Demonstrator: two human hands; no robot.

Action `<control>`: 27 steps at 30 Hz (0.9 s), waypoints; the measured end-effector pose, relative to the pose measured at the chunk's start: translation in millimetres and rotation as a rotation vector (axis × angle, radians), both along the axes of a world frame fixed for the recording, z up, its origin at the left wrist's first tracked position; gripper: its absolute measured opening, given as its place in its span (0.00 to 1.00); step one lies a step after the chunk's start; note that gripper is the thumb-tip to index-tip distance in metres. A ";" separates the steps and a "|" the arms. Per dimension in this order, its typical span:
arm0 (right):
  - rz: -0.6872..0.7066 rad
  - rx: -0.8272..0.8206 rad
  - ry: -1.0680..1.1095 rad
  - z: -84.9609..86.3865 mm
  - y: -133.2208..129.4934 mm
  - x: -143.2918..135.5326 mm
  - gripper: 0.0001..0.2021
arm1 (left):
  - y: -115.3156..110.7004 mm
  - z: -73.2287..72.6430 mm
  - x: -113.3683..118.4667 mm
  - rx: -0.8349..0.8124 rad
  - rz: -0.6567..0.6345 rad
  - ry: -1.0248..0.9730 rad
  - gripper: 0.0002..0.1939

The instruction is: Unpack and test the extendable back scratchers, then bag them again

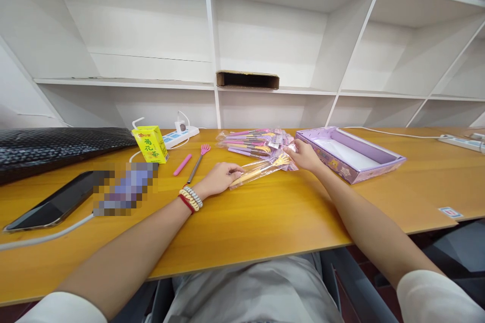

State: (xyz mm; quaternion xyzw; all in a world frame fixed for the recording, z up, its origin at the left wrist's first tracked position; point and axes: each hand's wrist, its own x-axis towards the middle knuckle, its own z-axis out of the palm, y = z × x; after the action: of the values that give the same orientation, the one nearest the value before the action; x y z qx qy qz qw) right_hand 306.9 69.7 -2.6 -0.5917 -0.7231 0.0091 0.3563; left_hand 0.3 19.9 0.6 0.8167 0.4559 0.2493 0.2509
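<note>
A yellow back scratcher [253,173] in a clear plastic sleeve lies between my hands, its claw end to the right. My left hand [222,177] pinches the handle end of the sleeve. At the claw end, my right hand [304,155] has its fingers closed on the sleeve's edge. Just behind is a pile of wrapped back scratchers [253,140] in pink, purple and yellow. To the left of them lie an unwrapped pink back scratcher [197,162] with a metal shaft and a loose pink tube [182,165]. A purple open box [350,154] stands beside my right hand.
On the left are a yellow drink carton [150,144], a dark phone [56,201], a blurred-out device [127,189] with a white cable and a black bag [64,149]. A power strip [180,136] sits behind the carton. White shelves [265,25] rise at the back, holding a cardboard box [248,81].
</note>
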 end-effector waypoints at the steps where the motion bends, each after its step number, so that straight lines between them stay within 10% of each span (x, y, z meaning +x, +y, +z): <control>1: 0.008 -0.021 0.035 0.2 -0.7 -0.6 0.21 | 0.4 0.9 -1.0 -0.001 0.002 0.004 0.19; 13: 0.235 -0.232 0.380 3.3 -7.8 -6.9 0.16 | 3.7 3.8 -6.0 -0.013 0.023 0.031 0.19; 27: 0.130 -0.072 0.012 -2.7 -2.8 -5.0 0.17 | 1.5 4.8 -4.6 0.030 0.001 0.075 0.19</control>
State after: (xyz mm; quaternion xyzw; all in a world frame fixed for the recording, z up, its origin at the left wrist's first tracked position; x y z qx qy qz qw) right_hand 301.9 66.8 -5.3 -0.5558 -0.7571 0.0618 0.3377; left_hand -4.3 21.3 5.4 0.8290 0.4616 0.2254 0.2211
